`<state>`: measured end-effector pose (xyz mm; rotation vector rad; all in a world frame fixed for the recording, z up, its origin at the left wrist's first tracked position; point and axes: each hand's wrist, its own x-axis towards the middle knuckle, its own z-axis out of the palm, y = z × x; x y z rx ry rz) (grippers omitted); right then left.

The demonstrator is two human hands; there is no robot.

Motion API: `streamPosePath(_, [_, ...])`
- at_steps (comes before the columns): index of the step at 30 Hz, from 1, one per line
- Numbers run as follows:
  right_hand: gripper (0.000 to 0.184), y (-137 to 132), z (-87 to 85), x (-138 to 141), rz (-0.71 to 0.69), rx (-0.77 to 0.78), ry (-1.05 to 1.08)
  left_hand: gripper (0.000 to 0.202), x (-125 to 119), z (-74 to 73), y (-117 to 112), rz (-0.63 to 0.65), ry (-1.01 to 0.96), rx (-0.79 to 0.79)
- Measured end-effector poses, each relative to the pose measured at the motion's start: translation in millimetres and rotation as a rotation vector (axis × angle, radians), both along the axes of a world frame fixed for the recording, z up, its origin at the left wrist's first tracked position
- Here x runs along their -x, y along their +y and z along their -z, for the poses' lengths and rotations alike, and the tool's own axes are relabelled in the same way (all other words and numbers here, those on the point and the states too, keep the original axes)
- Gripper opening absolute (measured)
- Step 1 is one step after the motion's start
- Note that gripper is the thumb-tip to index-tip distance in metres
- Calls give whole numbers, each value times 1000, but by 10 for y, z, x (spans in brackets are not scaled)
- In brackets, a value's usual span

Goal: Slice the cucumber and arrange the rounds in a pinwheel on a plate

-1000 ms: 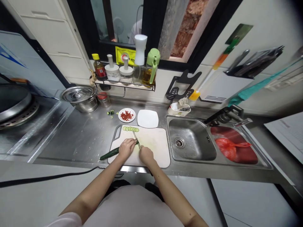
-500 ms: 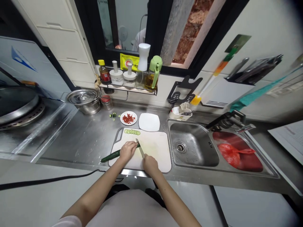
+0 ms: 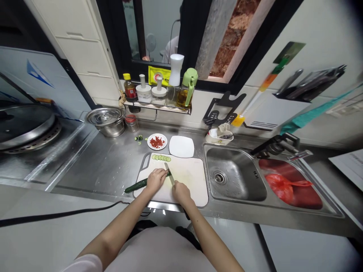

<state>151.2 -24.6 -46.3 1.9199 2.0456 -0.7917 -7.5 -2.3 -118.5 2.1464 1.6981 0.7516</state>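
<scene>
The left hand (image 3: 155,180) presses the long dark green cucumber (image 3: 136,185) onto the white plastic cutting board (image 3: 189,179). The right hand (image 3: 180,191), just beside it, grips a narrow steel-bladed knife (image 3: 169,174) at the cucumber's cut end.

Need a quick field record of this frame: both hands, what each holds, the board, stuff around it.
left hand: presses on the cucumber, whose end sticks out past the board's left edge
right hand: grips the knife, blade at the cucumber's cut end
cutting board: white, on the steel counter, left of the sink
cucumber slices: in a row along the board's far edge
behind board: plate of red bits, empty white plate
far basin: red bag
</scene>
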Motion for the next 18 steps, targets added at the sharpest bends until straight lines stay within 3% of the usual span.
streamPosePath(7, [32, -131, -11, -159, 1, -34, -3, 23, -24, -104, 19, -51, -12, 94])
streamPosePath(12, [32, -135, -65, -239, -8, -82, -114, 21, -29, -143, 17, -75, -48, 123])
streamPosePath(18, [31, -107, -46, -386, 19, -243, -212, 21, -2, -116, -17, -131, -59, 94])
